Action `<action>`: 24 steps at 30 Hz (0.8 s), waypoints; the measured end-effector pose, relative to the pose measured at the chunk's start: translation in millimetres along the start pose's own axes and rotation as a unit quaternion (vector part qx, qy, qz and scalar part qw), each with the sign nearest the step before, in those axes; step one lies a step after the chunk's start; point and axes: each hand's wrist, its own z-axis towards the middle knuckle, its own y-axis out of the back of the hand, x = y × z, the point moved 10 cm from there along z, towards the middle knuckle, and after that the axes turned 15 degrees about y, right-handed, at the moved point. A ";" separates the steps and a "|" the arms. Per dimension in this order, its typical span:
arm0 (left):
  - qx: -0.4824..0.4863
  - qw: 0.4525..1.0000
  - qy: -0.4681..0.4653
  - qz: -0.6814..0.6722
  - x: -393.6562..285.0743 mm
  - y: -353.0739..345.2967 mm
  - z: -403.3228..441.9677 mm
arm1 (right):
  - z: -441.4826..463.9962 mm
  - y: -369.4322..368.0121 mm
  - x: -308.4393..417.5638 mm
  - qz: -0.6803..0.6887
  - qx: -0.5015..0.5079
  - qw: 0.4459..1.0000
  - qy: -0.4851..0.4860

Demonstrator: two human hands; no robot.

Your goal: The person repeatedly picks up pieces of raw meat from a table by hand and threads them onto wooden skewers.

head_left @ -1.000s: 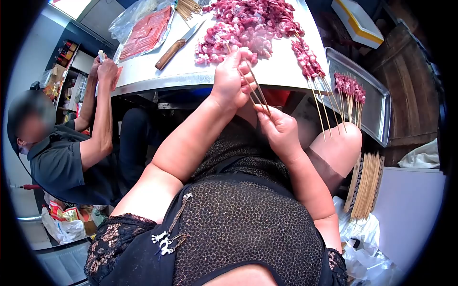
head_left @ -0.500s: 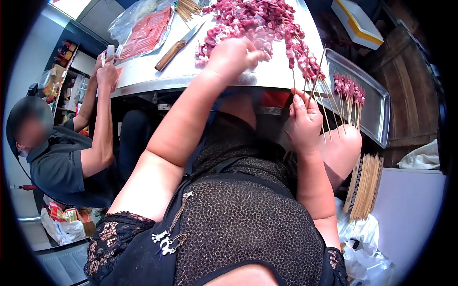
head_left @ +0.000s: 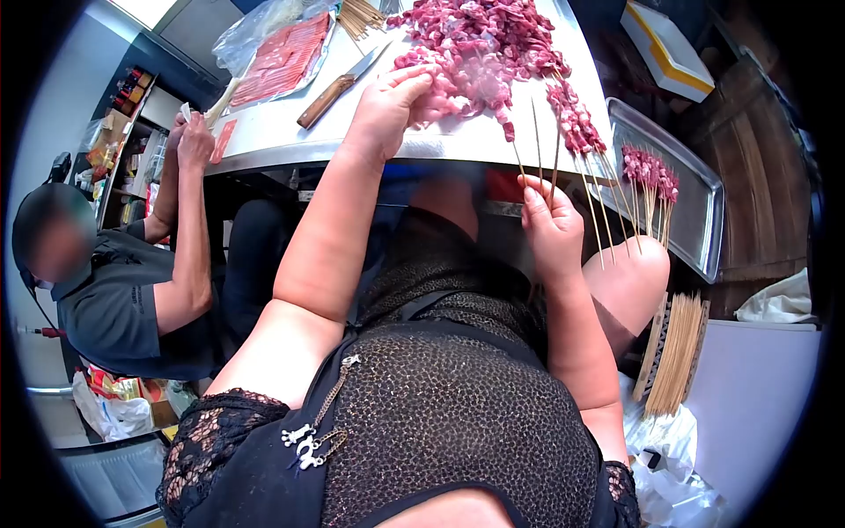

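My left hand [head_left: 387, 113] is at the left edge of a pile of raw meat pieces [head_left: 480, 44] on the white table, its fingers curled onto pink meat there. My right hand [head_left: 554, 227] is closed around the lower ends of a few thin bamboo skewers [head_left: 538, 132], just off the table's front edge. One of these skewers carries meat at its tip, pointing toward the pile. To the right of them, several loaded meat skewers [head_left: 576, 119] lie with their bare ends sticking out over the edge.
A knife [head_left: 327, 99] and a bag of sliced meat [head_left: 282, 62] lie left of the pile. At right, a metal tray [head_left: 704, 233] holds more meat skewers [head_left: 650, 172]. Bare sticks [head_left: 676, 356] stand in a box below. A co-worker [head_left: 123, 286] sits at left, hands raised.
My left hand has moved left and down from above the pile to its left edge. My right hand is slightly lower and left, its skewers now spread apart.
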 end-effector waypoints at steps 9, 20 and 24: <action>0.028 0.986 0.000 -0.163 -2.5 -1.0 -0.8 | -8.0 -4.9 -3.7 -0.130 0.070 0.989 -0.006; -0.004 0.989 -0.039 -0.139 -3.7 12.9 2.3 | -8.3 -3.5 0.2 -0.155 0.079 0.985 -0.005; 0.001 0.992 -0.033 -0.125 -7.9 7.1 -4.5 | -6.7 -1.7 3.9 -0.182 0.080 0.979 0.042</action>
